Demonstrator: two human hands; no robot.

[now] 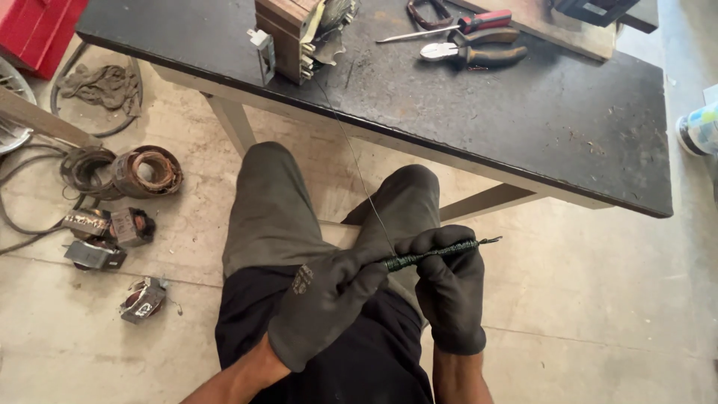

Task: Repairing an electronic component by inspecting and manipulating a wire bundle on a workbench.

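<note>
Both my hands wear dark gloves and meet over my lap. My left hand (pixel 325 303) pinches the near end of a thin rod wound with dark wire (pixel 434 253). My right hand (pixel 451 288) grips the same rod further along, and its bare tip sticks out to the right. A fine wire (pixel 357 168) runs taut from the rod up to a boxy transformer core (pixel 293 34) with torn wrapping, standing at the front edge of the black table (pixel 523 120).
On the table lie a red-handled screwdriver (pixel 456 26) and pliers (pixel 471 51). On the concrete floor to the left are copper wire coils (pixel 146 172), several small stripped cores (pixel 105 239), a rag (pixel 101 84) and a red box (pixel 37 30).
</note>
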